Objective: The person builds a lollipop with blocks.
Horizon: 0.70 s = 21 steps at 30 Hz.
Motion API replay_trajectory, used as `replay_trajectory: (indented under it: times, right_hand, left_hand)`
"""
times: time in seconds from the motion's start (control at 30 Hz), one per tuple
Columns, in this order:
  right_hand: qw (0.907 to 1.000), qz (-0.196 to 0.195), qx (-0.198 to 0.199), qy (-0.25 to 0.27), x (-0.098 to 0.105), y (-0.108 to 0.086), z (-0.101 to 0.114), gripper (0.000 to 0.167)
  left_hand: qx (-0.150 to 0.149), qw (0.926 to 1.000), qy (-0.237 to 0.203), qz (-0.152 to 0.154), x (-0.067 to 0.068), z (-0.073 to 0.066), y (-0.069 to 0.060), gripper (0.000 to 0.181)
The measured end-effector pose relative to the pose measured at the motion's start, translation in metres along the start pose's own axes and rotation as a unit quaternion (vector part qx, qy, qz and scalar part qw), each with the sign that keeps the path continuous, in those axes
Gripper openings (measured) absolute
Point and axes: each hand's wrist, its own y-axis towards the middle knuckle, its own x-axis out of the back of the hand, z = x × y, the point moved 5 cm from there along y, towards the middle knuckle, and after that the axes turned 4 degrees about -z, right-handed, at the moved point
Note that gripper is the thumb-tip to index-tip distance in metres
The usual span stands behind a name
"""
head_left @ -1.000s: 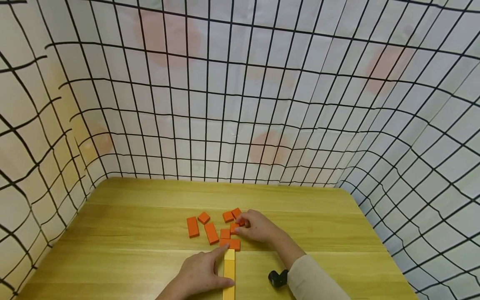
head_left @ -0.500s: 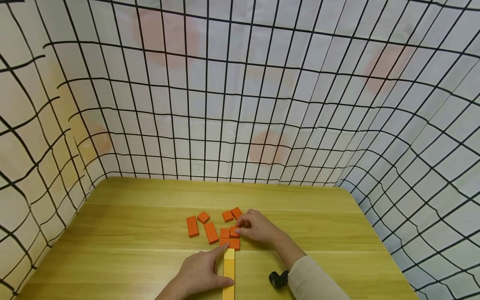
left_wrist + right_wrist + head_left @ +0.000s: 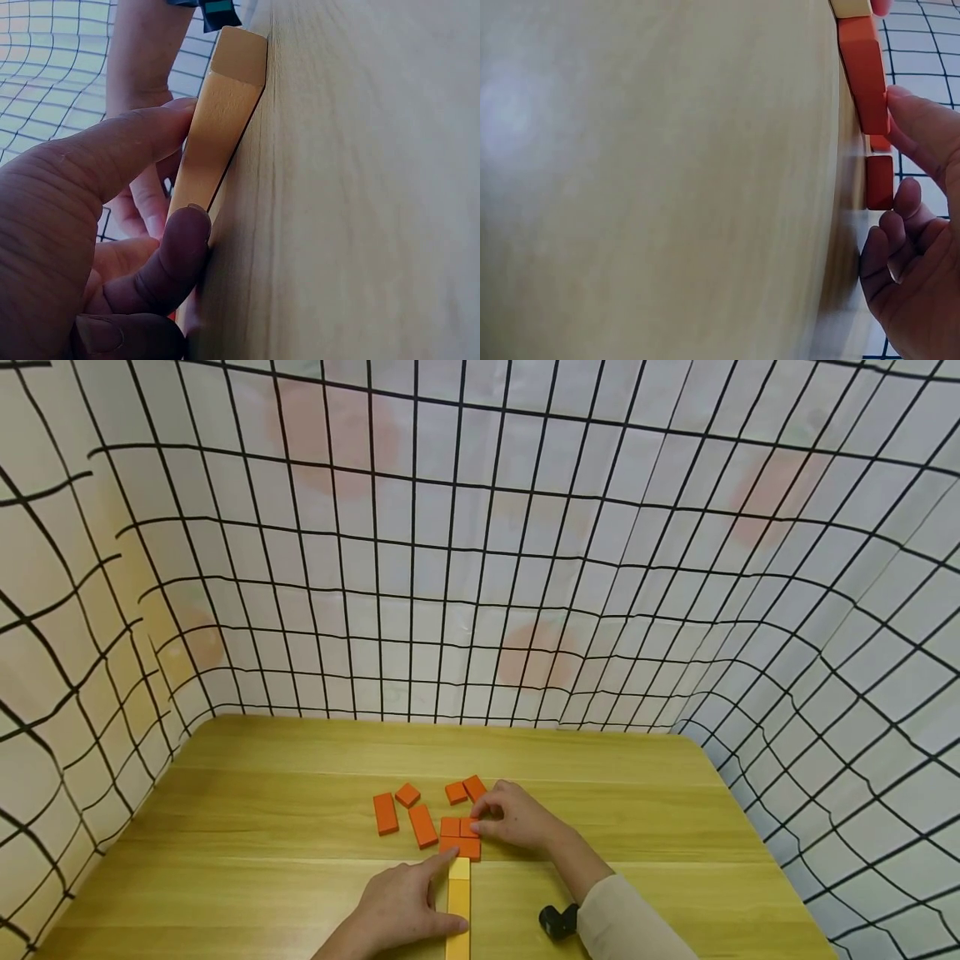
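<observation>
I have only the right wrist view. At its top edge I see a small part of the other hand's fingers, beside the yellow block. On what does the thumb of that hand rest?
Observer: The head view shows it: the thumb of the left hand rests on the long yellow block.
Operator: Thank you. Are there also some long orange blocks farther to the left, which my view does not show?
Observer: Yes. In the head view, one long orange block and a second long one lie slanted, to the left of the orange blocks where the right hand works.
</observation>
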Motion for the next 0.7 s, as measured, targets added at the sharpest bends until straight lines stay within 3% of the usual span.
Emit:
replay_trajectory:
  times: [0.33,0.7]
  right_hand:
    - [1.0000,-0.002,-0.001,0.003,-0.0004,0.0005,-0.0018,0.009]
    - [0.9973,-0.014,-0.023,0.069,0.0054,-0.0004,-0.0072,0.021]
  left_hand:
    - [0.000,1.0000,0.002,-0.001,0.0002,-0.0005,-0.0004,0.092]
    - [-0.001,0.9999,0.013,-0.007,0.0013,-0.0012,-0.0015,0.093]
